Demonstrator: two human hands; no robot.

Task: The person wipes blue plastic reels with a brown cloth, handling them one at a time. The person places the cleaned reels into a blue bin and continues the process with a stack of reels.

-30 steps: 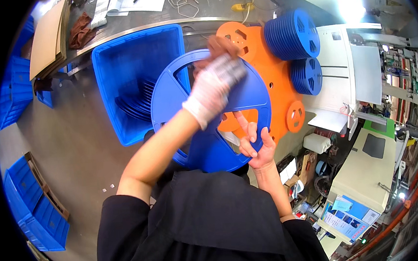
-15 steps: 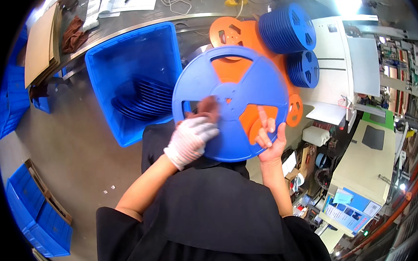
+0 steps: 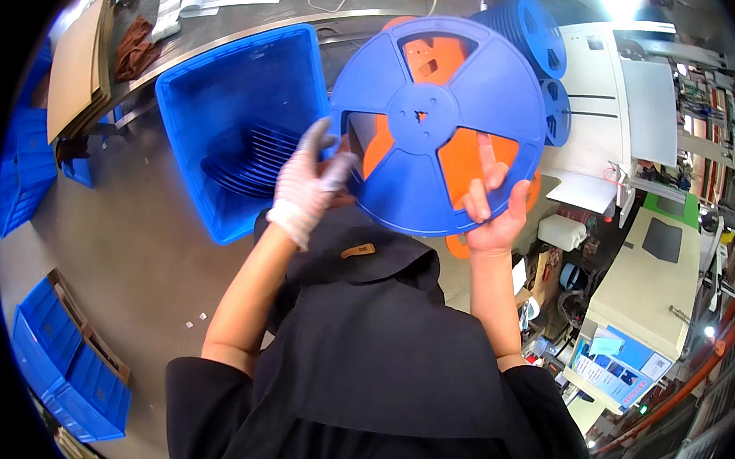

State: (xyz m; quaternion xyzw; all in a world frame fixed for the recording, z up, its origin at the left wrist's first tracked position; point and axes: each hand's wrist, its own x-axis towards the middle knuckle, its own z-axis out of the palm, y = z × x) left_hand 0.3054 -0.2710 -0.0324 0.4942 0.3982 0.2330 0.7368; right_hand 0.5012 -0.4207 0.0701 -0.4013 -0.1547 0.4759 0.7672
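A large blue plastic reel flange (image 3: 422, 115) with three cut-out windows is held up in front of me, its flat face toward me. My right hand (image 3: 497, 221), bare, grips its lower right rim, with the thumb outside and fingers showing at the lower right window. My left hand (image 3: 304, 183), in a white glove, is at the left rim beside the left window. Its fingers are smeared by motion, and whether they grip the rim cannot be made out. The brown cloth it held earlier is not plainly visible.
A blue crate (image 3: 239, 48) with several blue flanges (image 3: 254, 161) stands left of the reel. Orange reel parts (image 3: 437, 57) and stacked blue flanges (image 3: 541, 38) are behind it. Cardboard sheets (image 3: 80, 70) and a second brown cloth (image 3: 135, 50) are at the bench's left.
The flange has moved up and right with my right hand. My left hand has shifted from the flange's face to its left rim, and the brown cloth there has gone from plain sight.
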